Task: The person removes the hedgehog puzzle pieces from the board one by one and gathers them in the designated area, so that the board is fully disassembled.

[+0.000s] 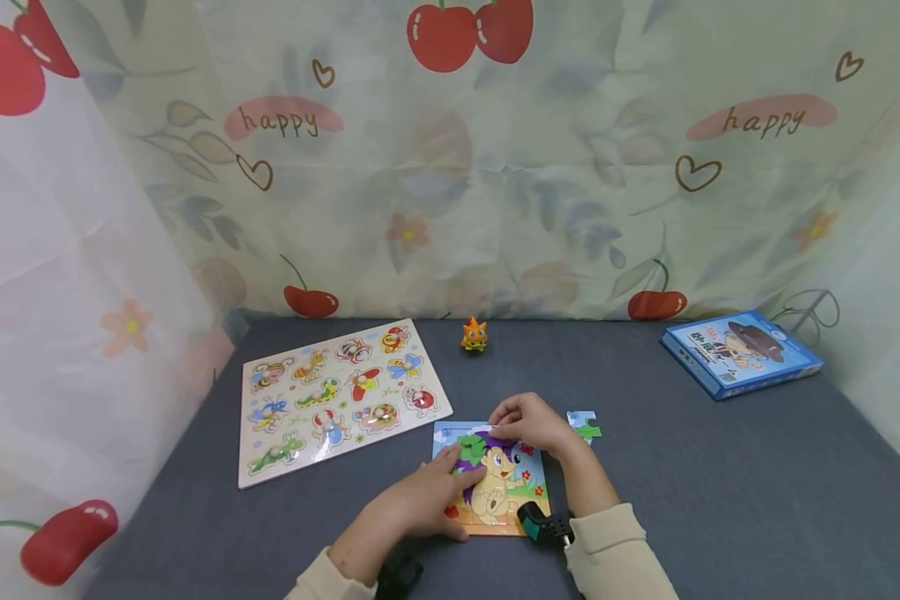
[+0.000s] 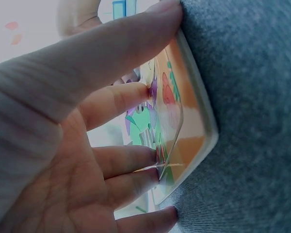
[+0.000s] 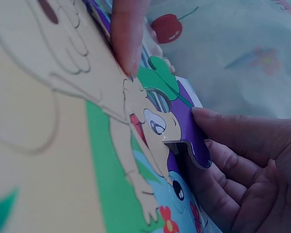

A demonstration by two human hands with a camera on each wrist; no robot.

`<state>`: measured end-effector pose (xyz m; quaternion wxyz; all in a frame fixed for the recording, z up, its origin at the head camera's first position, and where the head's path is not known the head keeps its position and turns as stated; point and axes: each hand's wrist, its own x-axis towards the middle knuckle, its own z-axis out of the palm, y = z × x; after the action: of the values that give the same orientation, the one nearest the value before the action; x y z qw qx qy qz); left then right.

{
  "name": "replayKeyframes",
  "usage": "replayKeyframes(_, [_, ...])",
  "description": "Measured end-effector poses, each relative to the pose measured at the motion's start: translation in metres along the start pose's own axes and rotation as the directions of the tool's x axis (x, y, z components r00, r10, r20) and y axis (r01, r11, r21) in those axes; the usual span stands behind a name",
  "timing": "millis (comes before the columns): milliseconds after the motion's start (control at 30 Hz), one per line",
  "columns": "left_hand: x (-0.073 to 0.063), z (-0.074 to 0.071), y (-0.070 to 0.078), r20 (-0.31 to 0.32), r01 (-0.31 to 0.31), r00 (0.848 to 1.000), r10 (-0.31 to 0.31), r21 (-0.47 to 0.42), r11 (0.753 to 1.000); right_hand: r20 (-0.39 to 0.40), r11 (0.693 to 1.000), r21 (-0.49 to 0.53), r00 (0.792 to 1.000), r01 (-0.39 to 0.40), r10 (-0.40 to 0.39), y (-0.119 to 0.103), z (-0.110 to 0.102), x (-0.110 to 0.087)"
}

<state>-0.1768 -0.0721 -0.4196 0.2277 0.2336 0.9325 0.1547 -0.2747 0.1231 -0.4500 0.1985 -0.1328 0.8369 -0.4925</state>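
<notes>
A jigsaw board with a cartoon hedgehog picture lies on the dark table. My left hand rests on its left side with fingers spread and fairly straight. In the left wrist view the thumb reaches the board's edge and the fingertips touch the picture. My right hand pinches a purple and green puzzle piece at the top of the board. That piece stands tilted, its lower edge raised over the hedgehog's face. Another puzzle piece, blue and green, lies right of the board, partly behind the right wrist.
A large insect picture board lies at the left. At the back stands a small orange toy figure. A blue box sits at the back right. Printed cloth hangs behind the table.
</notes>
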Motion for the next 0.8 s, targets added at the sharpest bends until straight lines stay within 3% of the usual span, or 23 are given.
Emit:
replayKeyframes(367, [-0.0004, -0.0022, 0.0013, 0.015, 0.012, 1.0, -0.011, -0.005, 1.0, -0.019, 0.997, 0.042, 0.998, -0.061, 0.062, -0.0013, -0.0014, -0.0016])
replayKeyframes(800, [0.0005, -0.0016, 0.0013, 0.021, 0.018, 1.0, -0.018, 0.001, 1.0, 0.035, 0.997, 0.045, 0.998, -0.056, 0.054, -0.0029, -0.0096, -0.0007])
